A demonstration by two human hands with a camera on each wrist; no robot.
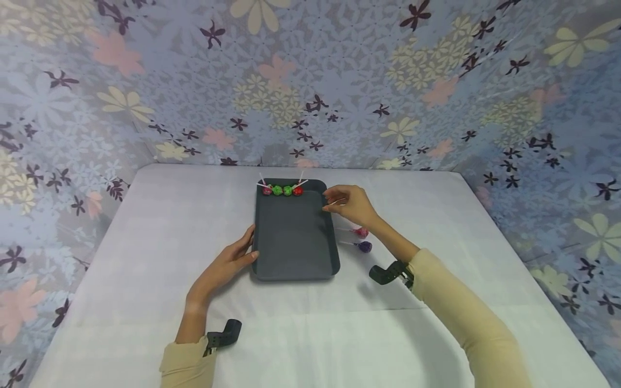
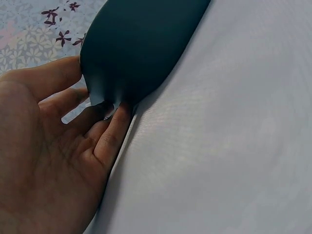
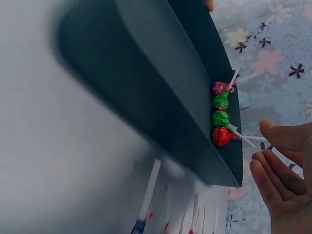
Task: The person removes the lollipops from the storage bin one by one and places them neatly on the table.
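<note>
A dark grey tray (image 1: 296, 237) lies on the table, with my left hand (image 1: 230, 264) holding its left side, thumb at the rim. In the left wrist view the fingers (image 2: 114, 131) bend against the tray's outer wall. Along the tray's far end sits a row of wrapped lollipops: a pink one (image 3: 219, 88), two green ones (image 3: 221, 101) and a red one (image 3: 221, 137), their white sticks poking outward. Over the tray's right rim hovers my right hand (image 1: 351, 205), its thumb and fingers bent loosely and apart, with no lollipop seen between them.
Right of the tray lie a pink lollipop (image 1: 361, 233) and a purple lollipop (image 1: 365, 247), sticks toward the tray. More sticks (image 3: 196, 209) show low in the right wrist view. A white cloth (image 1: 194, 199) covers the table; flowered fabric (image 1: 310, 81) hangs behind.
</note>
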